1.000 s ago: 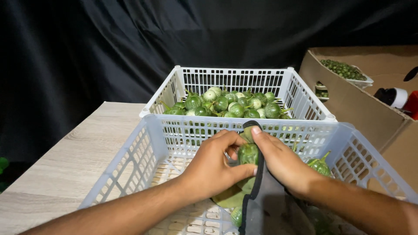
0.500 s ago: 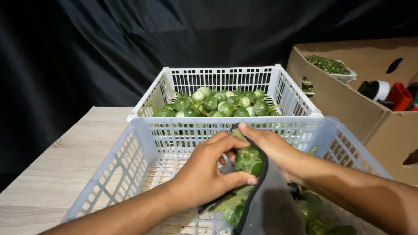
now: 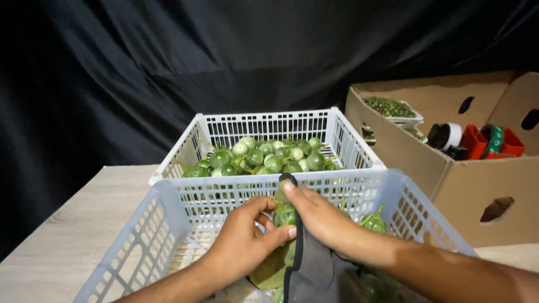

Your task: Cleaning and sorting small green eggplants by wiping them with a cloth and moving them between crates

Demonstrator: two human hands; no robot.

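In the head view, a small green eggplant [image 3: 285, 215] is being held over the near basket [image 3: 168, 224] by both hands: the left hand [image 3: 244, 244] is being closed around it from 9 o'clock, while the right hand [image 3: 325, 221] is pinching a dark cloth [image 3: 309, 264] against it. A wiping step is judged under way; turning the eggplant seems called for. The far basket [image 3: 342, 134] is lying at 12 o'clock on the tabletop [image 3: 67, 235].

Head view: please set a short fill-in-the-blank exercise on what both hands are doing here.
1. Both hands hold a small round vegetable coloured ____.
2. The right hand also grips a dark ____.
3. The far basket is made of white ____.

Missing words: green; cloth; plastic
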